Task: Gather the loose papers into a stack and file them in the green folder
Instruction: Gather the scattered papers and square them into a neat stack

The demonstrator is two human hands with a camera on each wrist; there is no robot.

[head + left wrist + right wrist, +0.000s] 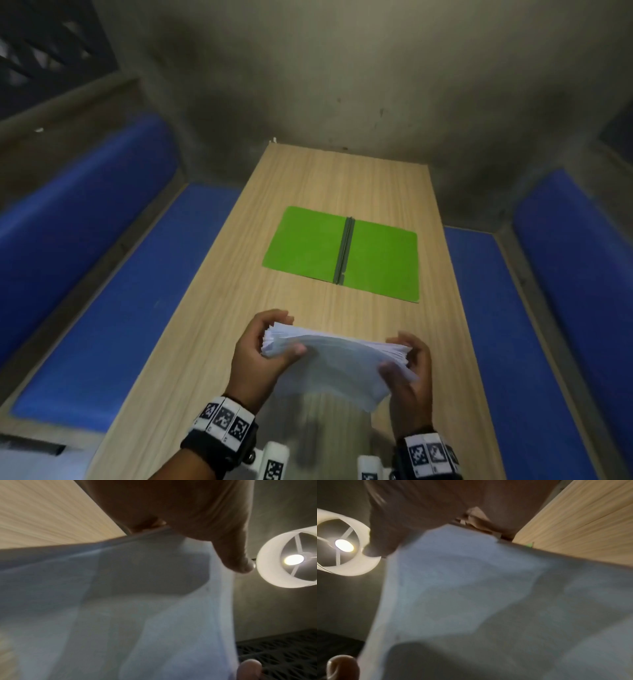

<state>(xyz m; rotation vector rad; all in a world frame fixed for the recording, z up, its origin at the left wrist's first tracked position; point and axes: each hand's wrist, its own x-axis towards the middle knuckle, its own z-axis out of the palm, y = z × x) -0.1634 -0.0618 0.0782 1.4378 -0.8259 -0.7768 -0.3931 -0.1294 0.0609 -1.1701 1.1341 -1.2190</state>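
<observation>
A stack of white papers (337, 359) is held above the near part of the wooden table (219, 308), blurred at its near edge. My left hand (270, 346) grips its left end, thumb on top and fingers curled round the far side. At the right end, my right hand (407, 363) grips the stack the same way. The green folder (308, 246) lies open and flat farther along the table, a dark spine down its middle. In both wrist views the papers (154, 608) (488, 595) fill the frame beneath my palm.
Blue cushioned benches (113, 284) (507, 325) run along both sides of the table. A grey wall (342, 85) closes the far end. A lit round lampshade (288, 559) (342, 545) hangs overhead.
</observation>
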